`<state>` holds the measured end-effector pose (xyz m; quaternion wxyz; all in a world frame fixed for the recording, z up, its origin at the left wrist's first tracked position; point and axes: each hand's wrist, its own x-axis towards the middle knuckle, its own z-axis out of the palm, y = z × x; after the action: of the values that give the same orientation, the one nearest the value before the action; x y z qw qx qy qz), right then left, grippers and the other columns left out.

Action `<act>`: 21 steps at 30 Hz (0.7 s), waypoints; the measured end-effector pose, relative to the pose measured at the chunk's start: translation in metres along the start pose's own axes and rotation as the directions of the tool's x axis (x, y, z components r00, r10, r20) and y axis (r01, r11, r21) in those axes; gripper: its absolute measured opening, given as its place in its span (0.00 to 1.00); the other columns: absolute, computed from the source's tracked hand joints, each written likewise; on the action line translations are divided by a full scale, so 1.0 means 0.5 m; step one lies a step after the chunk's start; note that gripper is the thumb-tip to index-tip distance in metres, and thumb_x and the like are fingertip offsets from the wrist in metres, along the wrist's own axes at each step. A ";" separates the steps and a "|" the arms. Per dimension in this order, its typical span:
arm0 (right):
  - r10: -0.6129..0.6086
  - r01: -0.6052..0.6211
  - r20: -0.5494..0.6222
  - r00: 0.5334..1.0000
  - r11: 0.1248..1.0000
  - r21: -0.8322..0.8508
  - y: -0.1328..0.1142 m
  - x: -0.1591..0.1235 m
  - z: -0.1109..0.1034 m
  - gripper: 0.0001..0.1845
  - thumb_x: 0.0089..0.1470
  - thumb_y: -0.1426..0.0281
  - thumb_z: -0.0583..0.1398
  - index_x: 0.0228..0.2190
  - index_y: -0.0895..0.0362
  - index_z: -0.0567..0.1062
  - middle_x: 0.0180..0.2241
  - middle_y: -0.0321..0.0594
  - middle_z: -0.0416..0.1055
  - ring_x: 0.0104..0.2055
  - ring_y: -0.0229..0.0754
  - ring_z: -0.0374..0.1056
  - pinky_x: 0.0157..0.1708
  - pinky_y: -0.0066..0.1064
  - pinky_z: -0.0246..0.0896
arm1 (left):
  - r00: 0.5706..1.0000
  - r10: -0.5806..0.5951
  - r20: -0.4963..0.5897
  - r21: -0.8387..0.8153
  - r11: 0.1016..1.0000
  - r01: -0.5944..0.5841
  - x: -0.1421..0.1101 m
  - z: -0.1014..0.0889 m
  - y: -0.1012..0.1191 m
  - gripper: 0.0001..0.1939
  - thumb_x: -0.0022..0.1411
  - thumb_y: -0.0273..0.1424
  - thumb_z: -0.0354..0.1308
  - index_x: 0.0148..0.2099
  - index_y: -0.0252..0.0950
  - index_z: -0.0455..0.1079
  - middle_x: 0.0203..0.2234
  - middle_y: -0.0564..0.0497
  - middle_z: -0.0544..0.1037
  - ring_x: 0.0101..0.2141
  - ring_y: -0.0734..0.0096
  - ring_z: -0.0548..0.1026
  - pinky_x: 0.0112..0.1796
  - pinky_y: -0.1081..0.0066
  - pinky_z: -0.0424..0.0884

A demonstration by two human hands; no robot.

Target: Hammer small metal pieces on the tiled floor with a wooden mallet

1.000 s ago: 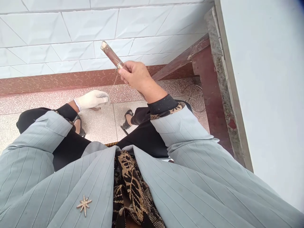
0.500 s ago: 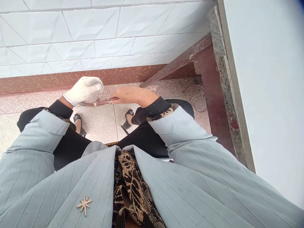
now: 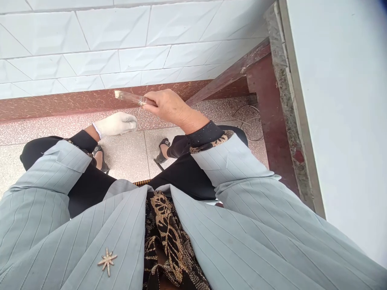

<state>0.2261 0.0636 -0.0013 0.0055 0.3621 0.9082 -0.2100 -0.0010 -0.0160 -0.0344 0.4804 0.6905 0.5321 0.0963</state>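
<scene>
My right hand point(image 3: 169, 105), bare, is closed around one end of a reddish-brown stick-like piece point(image 3: 128, 97). Its pale tip points left, in front of the skirting. Close to my fingers, thin wire or thread point(image 3: 142, 100) is wound around the piece. A fine strand runs down from that winding toward my left hand point(image 3: 117, 123), which wears a white knitted glove. The gloved fingers are pinched together at the strand's lower end; the exact grip is too small to make out. My right palm hides the other end of the piece.
A white tiled wall point(image 3: 115, 28) with a reddish skirting point(image 3: 60, 105) stands ahead. On my right are a dark red wooden frame point(image 3: 272, 121) and a white panel point(image 3: 341, 100). A loose cable point(image 3: 249, 106) lies on the speckled floor point(image 3: 127, 157) beside the frame.
My right hand has moved up, tilting the piece so its pale tip is raised. The gloved left hand has come down and right, below the piece, with a strand now showing between them.
</scene>
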 end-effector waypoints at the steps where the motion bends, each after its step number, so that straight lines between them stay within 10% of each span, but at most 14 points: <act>1: 0.046 -0.047 -0.021 0.999 0.999 -0.014 0.009 0.002 0.004 0.17 0.75 0.63 0.56 0.50 0.62 0.79 0.41 0.52 0.75 0.47 0.51 0.68 0.47 0.37 0.56 | 0.999 0.010 0.030 0.012 1.000 -0.010 -0.002 0.004 0.006 0.14 0.68 0.40 0.55 0.36 0.37 0.76 0.26 0.52 0.75 0.27 0.70 0.71 0.33 0.70 0.69; 7: 0.101 -0.073 0.186 0.977 0.985 -0.154 0.009 0.005 0.027 0.14 0.72 0.66 0.60 0.45 0.62 0.83 0.41 0.54 0.79 0.46 0.52 0.72 0.44 0.36 0.58 | 0.997 0.049 0.053 0.020 0.999 -0.050 -0.016 -0.008 0.027 0.13 0.65 0.40 0.57 0.35 0.37 0.76 0.27 0.51 0.76 0.29 0.69 0.72 0.35 0.69 0.69; 12: -0.103 0.123 0.539 0.836 0.992 -0.002 -0.042 0.000 0.032 0.08 0.69 0.71 0.64 0.38 0.60 0.84 0.36 0.45 0.79 0.35 0.41 0.68 0.38 0.34 0.53 | 1.000 0.005 -0.012 -0.031 1.000 -0.006 -0.026 -0.015 0.028 0.12 0.64 0.38 0.57 0.38 0.37 0.78 0.30 0.49 0.78 0.31 0.67 0.75 0.36 0.68 0.71; 16: -0.254 0.159 0.562 0.787 0.964 0.213 -0.047 -0.004 0.029 0.09 0.66 0.74 0.64 0.31 0.60 0.79 0.26 0.34 0.70 0.29 0.34 0.58 0.36 0.31 0.49 | 0.999 -0.008 -0.052 -0.015 1.000 0.008 -0.022 -0.017 0.026 0.12 0.64 0.38 0.57 0.40 0.36 0.77 0.31 0.50 0.77 0.31 0.67 0.75 0.38 0.67 0.72; 21: -0.309 0.177 0.403 0.862 0.927 0.331 -0.022 -0.010 0.010 0.13 0.68 0.71 0.63 0.30 0.61 0.74 0.24 0.31 0.59 0.30 0.32 0.52 0.37 0.32 0.47 | 0.986 0.027 -0.162 0.087 0.996 -0.013 -0.002 -0.016 -0.007 0.13 0.67 0.38 0.54 0.38 0.36 0.75 0.31 0.50 0.77 0.34 0.67 0.72 0.40 0.66 0.71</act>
<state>0.2218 0.0515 -0.0010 0.1358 0.1824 0.8814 -0.4141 -0.0089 -0.0126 -0.0325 0.4042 0.7057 0.5663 0.1344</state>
